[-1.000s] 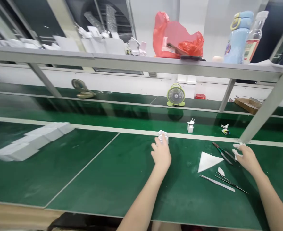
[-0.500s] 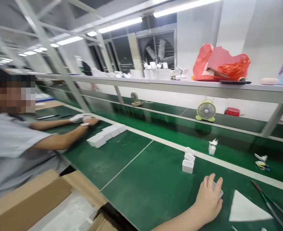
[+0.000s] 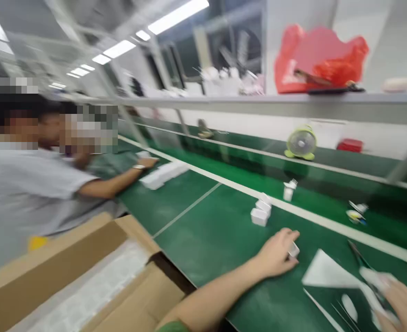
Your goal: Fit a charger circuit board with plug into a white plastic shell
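My left hand (image 3: pixel 278 252) closes around a small white plastic case (image 3: pixel 293 250) on the green work surface, its fingers over the far side. Just beyond it, several white plastic cases (image 3: pixel 260 213) sit in a short row. My right hand (image 3: pixel 402 299) comes in at the lower right, smeared by motion, with white at its fingertips; I cannot tell whether that is finger covers or a held piece. Below that hand lies a pair of long, dark-and-green-handled pliers or scissors (image 3: pixel 357 253), partly covered. A white paper sheet (image 3: pixel 327 272) lies between my hands.
An open cardboard box (image 3: pixel 134 226) with white pieces inside stands at the lower left. A co-worker's arm (image 3: pixel 109 184) reaches toward a row of white blocks (image 3: pixel 163 175). Across the strip stand a white adapter (image 3: pixel 288 190), small parts (image 3: pixel 357 214) and a green fan (image 3: pixel 300 142).
My view has shifted. My left hand still holds the case, now slightly nearer the row of cases. My right hand has come into view at the lower right, over the tool.
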Demonstrator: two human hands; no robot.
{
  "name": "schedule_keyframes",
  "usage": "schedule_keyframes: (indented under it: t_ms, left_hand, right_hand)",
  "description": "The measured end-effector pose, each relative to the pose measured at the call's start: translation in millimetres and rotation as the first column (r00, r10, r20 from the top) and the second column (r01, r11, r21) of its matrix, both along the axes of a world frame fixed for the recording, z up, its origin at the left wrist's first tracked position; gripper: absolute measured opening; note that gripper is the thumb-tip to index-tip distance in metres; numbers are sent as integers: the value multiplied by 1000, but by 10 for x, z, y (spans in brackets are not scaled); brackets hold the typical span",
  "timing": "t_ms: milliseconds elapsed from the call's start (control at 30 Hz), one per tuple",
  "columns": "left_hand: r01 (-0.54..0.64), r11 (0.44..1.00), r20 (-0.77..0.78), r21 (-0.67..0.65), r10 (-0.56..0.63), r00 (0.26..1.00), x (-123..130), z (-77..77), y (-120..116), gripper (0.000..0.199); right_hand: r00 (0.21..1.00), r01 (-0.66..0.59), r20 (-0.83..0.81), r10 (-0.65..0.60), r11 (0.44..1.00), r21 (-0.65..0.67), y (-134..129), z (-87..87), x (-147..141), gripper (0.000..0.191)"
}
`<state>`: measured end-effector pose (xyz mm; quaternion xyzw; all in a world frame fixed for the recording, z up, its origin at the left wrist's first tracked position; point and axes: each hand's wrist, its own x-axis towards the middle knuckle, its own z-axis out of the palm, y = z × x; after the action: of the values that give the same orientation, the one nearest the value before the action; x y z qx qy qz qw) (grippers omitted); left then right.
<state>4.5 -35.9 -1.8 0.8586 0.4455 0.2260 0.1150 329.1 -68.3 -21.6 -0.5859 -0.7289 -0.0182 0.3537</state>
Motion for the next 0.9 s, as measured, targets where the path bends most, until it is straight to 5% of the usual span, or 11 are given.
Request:
schedule_keyframes:
  t_ms: [100, 233, 467, 900]
  left_hand:
    - [46, 997, 50, -56, -43, 998, 12, -52, 78, 67]
    - [65, 996, 63, -65, -61, 996, 68, -121, 127, 63]
    - [48, 999, 43, 10, -48, 998, 119, -105, 128, 59]
    - [91, 994, -25, 52, -90, 996, 89, -128, 27, 59]
  right_hand:
    - [994, -78, 61, 89, 983, -167, -505, 335, -64, 42]
    - [986, -40, 133, 98, 923, -384, -469, 586, -271, 26]
    - [974, -44, 177, 143, 881, -471, -485, 578, -293, 15]
    - [970, -240, -175, 167, 772, -588, -440, 515, -387, 18]
